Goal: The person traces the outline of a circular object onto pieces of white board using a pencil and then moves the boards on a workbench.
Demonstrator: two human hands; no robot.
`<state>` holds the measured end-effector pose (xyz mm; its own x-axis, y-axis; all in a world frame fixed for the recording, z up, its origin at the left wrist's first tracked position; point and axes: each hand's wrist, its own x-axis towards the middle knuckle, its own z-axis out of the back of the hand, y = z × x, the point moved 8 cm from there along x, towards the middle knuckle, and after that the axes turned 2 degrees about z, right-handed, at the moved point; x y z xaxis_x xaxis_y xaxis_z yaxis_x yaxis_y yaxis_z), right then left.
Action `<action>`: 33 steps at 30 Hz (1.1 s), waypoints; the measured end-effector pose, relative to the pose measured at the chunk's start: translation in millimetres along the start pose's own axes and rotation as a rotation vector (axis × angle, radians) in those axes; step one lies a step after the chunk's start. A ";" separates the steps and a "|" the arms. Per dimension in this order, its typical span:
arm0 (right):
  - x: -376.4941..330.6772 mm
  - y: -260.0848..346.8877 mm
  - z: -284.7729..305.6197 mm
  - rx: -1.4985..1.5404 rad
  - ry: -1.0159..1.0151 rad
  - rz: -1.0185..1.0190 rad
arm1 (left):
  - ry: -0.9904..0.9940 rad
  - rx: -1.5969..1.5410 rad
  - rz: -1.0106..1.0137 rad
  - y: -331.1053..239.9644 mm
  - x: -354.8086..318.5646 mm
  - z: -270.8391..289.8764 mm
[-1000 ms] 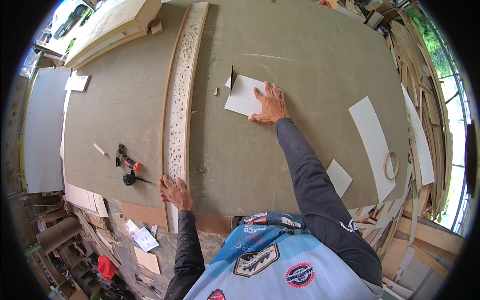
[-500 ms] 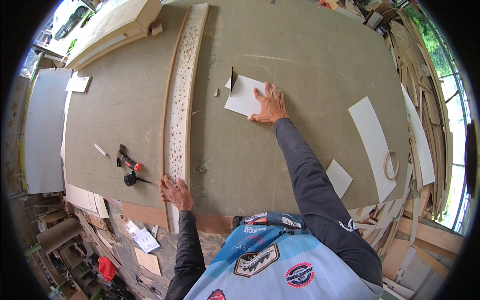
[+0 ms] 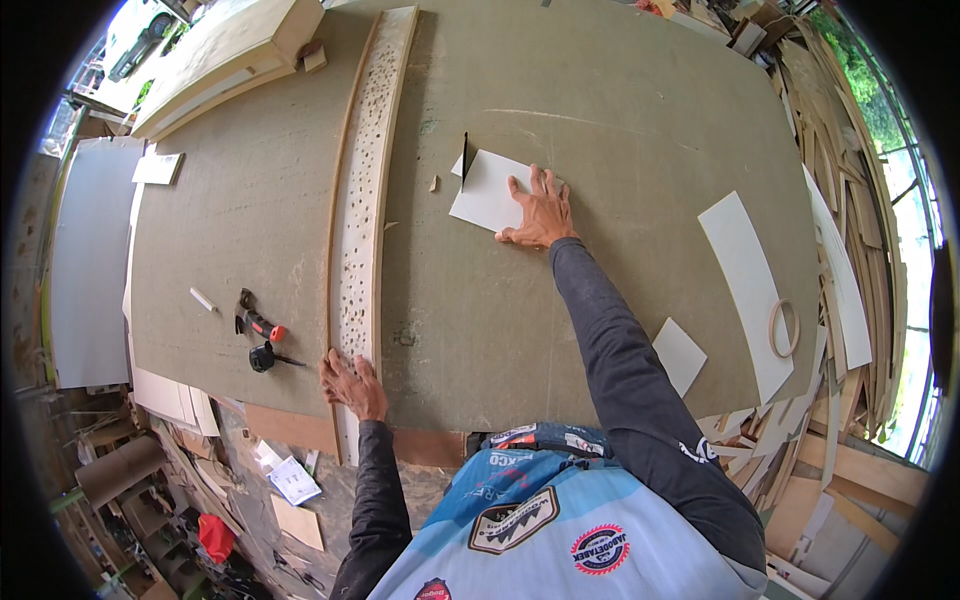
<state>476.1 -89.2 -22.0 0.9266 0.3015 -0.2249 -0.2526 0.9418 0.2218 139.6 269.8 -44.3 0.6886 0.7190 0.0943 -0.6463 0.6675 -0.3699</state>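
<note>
the right hand (image 3: pixel 540 212) is laid flat, fingers spread, on the near right corner of a white rectangular panel (image 3: pixel 490 190) that lies towards the middle of the worktop (image 3: pixel 620 130); nothing is clamped, the sheet is only pressed down. the left hand (image 3: pixel 352 384) is set at the worktop's near edge, fingers open over the near end of a long perforated strip (image 3: pixel 366 190) that runs from that edge to the far edge. compared with the views half a second and a second ago, almost nothing is altered: both hands are found on the same spots and the panel is not shifted, so the work is judged to be paused in a holding position. a red-handled tool (image 3: pixel 258 324) and a small black tool (image 3: pixel 264 357) are seen near the left edge, a long white offcut (image 3: pixel 745 290) and a ring (image 3: pixel 783 328) towards the right edge.
</note>
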 end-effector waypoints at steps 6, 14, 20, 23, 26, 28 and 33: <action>2.6 -1.4 -2.7 -0.005 -0.025 0.007 | 0.057 -0.036 0.030 -3.7 1.2 2.8; 4.9 0.3 -0.7 0.010 0.004 -0.021 | 0.045 -0.027 0.031 -0.6 0.8 1.5; 7.7 -1.7 -1.0 0.005 -0.006 -0.026 | 0.003 0.001 -0.005 0.0 1.1 0.0; 11.9 -3.0 -1.3 -0.009 -0.020 -0.031 | 0.010 -0.015 -0.006 -1.0 1.4 1.2; 16.6 -3.9 0.4 -0.002 -0.034 -0.032 | -0.002 0.020 -0.004 0.2 1.3 0.5; 19.6 -4.3 0.9 0.010 -0.042 -0.025 | 0.015 -0.004 0.002 1.7 1.0 0.6; 26.5 -5.4 5.6 -0.006 -0.044 -0.031 | 0.029 -0.005 0.013 2.0 1.1 0.5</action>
<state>503.5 -87.2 -23.8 0.9454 0.2656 -0.1892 -0.2253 0.9514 0.2099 138.9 272.0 -44.5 0.6891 0.7219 0.0628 -0.6537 0.6567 -0.3760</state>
